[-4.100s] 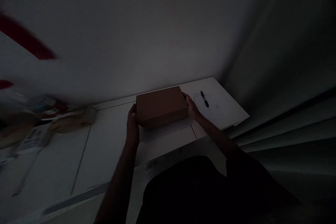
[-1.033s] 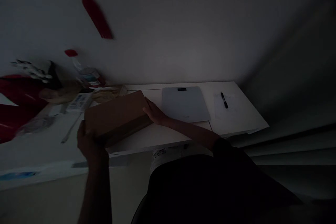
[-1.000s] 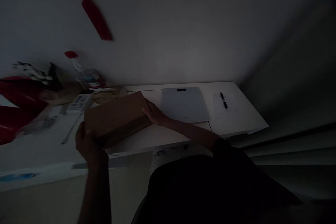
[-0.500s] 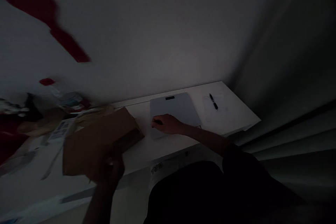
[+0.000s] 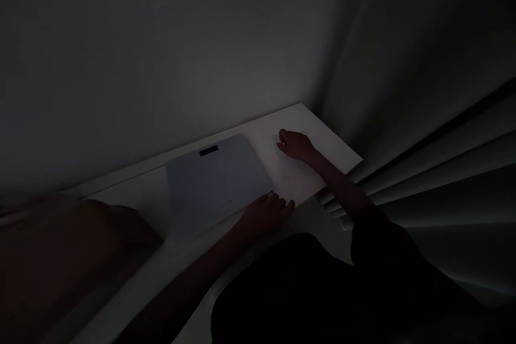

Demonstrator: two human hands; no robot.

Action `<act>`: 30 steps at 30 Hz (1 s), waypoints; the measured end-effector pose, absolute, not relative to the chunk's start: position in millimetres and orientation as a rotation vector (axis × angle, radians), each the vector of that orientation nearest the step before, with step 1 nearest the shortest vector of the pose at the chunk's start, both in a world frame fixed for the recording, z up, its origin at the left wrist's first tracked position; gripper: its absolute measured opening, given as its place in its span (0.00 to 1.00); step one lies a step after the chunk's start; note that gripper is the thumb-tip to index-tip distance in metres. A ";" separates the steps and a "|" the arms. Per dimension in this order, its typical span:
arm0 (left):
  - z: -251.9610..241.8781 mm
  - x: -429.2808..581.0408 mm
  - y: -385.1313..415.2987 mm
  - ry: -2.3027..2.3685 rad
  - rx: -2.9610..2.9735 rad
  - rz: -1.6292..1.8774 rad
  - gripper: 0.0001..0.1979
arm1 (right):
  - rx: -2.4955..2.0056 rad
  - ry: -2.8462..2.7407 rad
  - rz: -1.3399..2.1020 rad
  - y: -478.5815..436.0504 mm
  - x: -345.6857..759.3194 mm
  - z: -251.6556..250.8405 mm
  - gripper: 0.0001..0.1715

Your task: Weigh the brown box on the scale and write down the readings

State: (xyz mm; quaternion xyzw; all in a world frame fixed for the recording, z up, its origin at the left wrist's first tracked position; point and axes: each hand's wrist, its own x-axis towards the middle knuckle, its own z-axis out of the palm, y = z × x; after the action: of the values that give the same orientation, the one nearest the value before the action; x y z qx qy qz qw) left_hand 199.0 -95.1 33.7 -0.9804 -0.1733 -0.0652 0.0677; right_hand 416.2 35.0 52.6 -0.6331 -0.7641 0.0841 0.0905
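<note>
A flat grey slab with a black strip near its far edge lies on the white tabletop; I cannot tell its kind. My left hand rests at the table's front edge, by the slab's near right corner, its fingers a little apart. Farther to the right, my right hand is over a printed sheet of paper, thumb and fingers drawn together. Whatever it may hold is hidden in the dim light, and no pen shows on the sheet.
A brown cardboard box, blurred, fills the lower left. The white table runs along a wall, with a dark curtain at the right. My dark-clothed lap is below the front edge.
The view has swung right. My left hand has left the cardboard box for the table edge; my right hand has gone from above the slab to the paper. The black pen is out of sight.
</note>
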 end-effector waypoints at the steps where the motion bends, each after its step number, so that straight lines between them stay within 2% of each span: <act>1: 30.5 211.5 -89.3 -0.490 -2.969 -0.137 0.18 | -1.954 -2.277 0.217 41.1 425.8 52.3 0.16; 4: 19.4 246.7 -74.0 -0.456 -2.954 -0.135 0.22 | -2.076 -2.305 0.182 55.9 443.6 47.9 0.21; 9: -1.4 287.1 -62.1 -0.531 -2.923 -0.217 0.23 | -2.067 -2.363 0.150 71.4 448.6 29.8 0.25; 15: -17.2 296.6 -58.8 -0.656 -3.010 -0.243 0.22 | -1.881 -2.429 0.201 89.2 457.5 18.1 0.23; 18: -17.9 295.0 -58.1 -0.673 -3.012 -0.325 0.20 | -1.588 -2.268 0.493 103.6 466.6 21.3 0.18; 24: -21.6 294.2 -58.7 -0.679 -3.017 -0.423 0.19 | -1.196 -1.422 1.447 130.8 476.8 17.0 0.11; 27: -25.0 293.3 -56.9 -0.652 -3.010 -0.474 0.19 | -1.038 -1.302 1.542 131.1 478.2 7.2 0.14; 30: -26.3 292.3 -54.1 -0.628 -3.018 -0.524 0.19 | -0.923 -1.433 1.332 126.6 476.5 -2.0 0.24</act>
State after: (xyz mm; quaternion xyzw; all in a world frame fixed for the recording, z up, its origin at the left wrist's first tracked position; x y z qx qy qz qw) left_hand 292.3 -54.1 -26.3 -0.9652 -0.2007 -0.1675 0.0075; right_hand 476.5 126.6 -2.0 -0.3765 -0.5849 0.5434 0.4699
